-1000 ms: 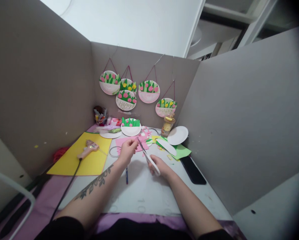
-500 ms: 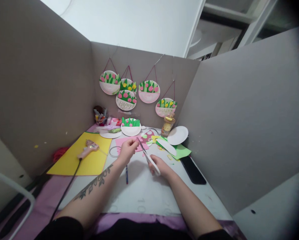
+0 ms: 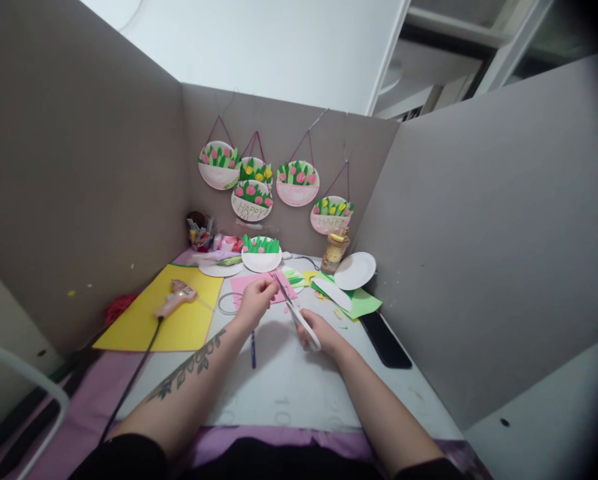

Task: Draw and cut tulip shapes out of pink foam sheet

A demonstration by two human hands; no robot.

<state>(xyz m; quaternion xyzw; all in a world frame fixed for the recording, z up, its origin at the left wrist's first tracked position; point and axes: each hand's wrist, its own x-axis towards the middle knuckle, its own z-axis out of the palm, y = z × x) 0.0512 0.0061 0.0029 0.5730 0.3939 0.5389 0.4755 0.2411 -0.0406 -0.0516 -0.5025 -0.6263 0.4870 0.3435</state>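
- The left hand (image 3: 257, 303) has its thumb and fingers drawn together in a narrow pinch; anything between the fingertips is too small to make out, so I cannot tell what they hold.
- The right hand (image 3: 319, 330) is wrapped around the white handles of the scissors (image 3: 299, 316), fingers closed on them.
- The scissors slant away from the right hand, their dark blades pointing forward and to the left, with the tips just beside the left fingertips; whether they touch is unclear.
- Beyond and partly behind the left hand, a pink sheet (image 3: 239, 283) lies flat on the table (image 3: 299, 393).
- Green paper strips (image 3: 293, 278) lie just past the blades, beside the pink sheet.
- A blue pen (image 3: 253, 350) lies below the left wrist, and a grey ring (image 3: 220, 304) rests to the left of that hand.
- Farther left, a glue gun (image 3: 171, 303) lies on a yellow sheet (image 3: 133, 321).
- To the right are a light green sheet (image 3: 367, 305), a white plate (image 3: 356, 270) and a dark phone (image 3: 386, 341).
- At the back stands a plate with paper flowers (image 3: 261, 261); above it, five decorated plates (image 3: 298, 193) hang against a grey partition (image 3: 289, 120).
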